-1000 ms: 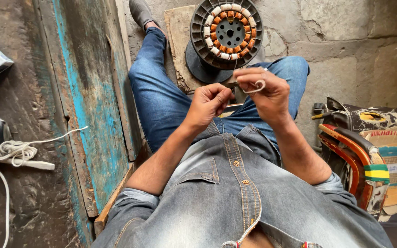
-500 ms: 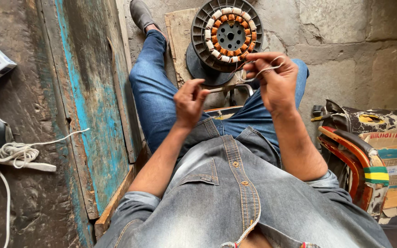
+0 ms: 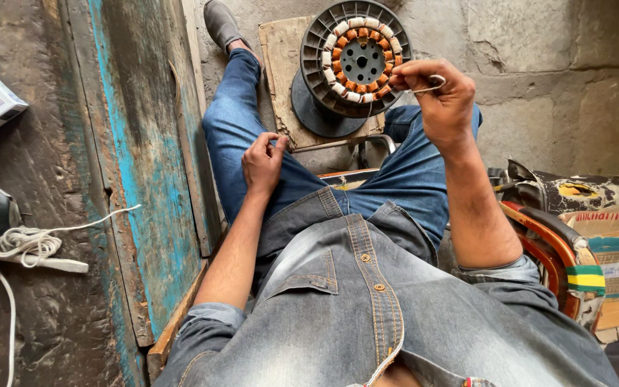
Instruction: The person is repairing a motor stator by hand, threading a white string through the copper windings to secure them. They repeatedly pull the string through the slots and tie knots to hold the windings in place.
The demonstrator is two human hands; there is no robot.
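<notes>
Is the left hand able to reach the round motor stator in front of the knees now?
Probably yes. The left hand rests on the thigh, and nothing lies between it and the stator.

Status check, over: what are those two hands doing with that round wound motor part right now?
Right hand pinching a pale thread beside the round stator. Left hand closed on the thigh, contents unclear. Nothing between hands and stator.

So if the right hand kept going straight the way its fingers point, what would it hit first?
Most likely the coil ring of the round stator: the right hand pinches a thin pale strand beside its rim, though depth is unclear.
</notes>
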